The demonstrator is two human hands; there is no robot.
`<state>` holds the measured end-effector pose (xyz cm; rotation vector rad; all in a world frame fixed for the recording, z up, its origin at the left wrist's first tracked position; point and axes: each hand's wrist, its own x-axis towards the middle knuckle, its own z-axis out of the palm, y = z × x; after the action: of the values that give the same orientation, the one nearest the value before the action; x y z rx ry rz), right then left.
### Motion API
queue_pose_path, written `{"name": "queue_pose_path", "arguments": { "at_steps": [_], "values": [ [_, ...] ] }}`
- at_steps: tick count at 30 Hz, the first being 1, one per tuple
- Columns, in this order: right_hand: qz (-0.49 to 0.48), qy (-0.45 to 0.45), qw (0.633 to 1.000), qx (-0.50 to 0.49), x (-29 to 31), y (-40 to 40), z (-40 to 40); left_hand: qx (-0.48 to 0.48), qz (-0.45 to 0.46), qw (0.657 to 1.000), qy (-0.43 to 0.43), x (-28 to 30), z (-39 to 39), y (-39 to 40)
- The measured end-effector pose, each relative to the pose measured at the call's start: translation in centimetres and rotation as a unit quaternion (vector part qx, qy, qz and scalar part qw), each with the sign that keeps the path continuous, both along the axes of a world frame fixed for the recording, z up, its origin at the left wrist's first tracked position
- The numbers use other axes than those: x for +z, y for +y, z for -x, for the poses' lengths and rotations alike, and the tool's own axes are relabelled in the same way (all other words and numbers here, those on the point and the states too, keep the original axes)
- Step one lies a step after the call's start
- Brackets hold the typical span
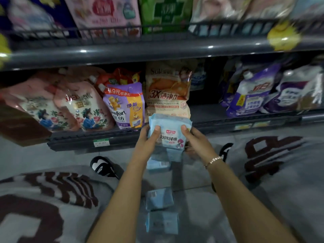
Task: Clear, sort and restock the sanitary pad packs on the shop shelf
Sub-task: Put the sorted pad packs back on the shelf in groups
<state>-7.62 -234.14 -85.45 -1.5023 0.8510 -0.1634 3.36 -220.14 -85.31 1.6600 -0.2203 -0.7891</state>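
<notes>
A light blue sanitary pad pack [171,133] with "100%" print is held up in front of the lower shelf [87,139]. My left hand [148,142] grips its left side, thumb on the front. My right hand [196,142], with a bracelet at the wrist, grips its right side. It looks like a small stack of such packs, one behind the other. More blue packs lie on the floor below: one [158,164] just under my hands, another [158,198] further down, and a third [162,222] nearest me.
The lower shelf carries refill pouches: floral pink ones [82,109], a purple Comfort pouch [125,106], an orange pouch [167,90] and purple pouches [252,92] at right. The upper shelf [157,50] holds large packs. My knees in grey patterned trousers and a black shoe [103,166] flank the floor packs.
</notes>
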Motion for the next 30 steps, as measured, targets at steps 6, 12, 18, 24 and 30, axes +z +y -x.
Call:
{"name": "queue_pose_path", "arguments": {
  "at_steps": [6, 12, 18, 24, 30],
  "values": [
    [0.094, -0.043, 0.994, -0.036, 9.9, -4.1, 2.2, -0.063, 0.016, 0.994, -0.093, 9.3, 1.1, -3.7],
    [0.127, -0.094, 0.984, -0.076, 16.9, -7.1, 6.1, -0.123, 0.065, 0.973, -0.182, 16.6, 3.4, -7.0],
    [0.092, -0.142, 0.984, -0.054, 20.1, -8.7, 7.5, -0.141, 0.067, 0.948, -0.277, 20.2, 4.2, -8.6],
    [0.021, -0.189, 0.981, -0.044, 18.8, -9.3, 5.4, -0.108, 0.089, 0.962, -0.236, 19.7, 2.6, -8.2],
    [-0.009, -0.253, 0.966, -0.057, 16.4, -8.3, 3.3, -0.004, 0.129, 0.982, -0.139, 18.5, 1.3, -7.1]
  ]
}}
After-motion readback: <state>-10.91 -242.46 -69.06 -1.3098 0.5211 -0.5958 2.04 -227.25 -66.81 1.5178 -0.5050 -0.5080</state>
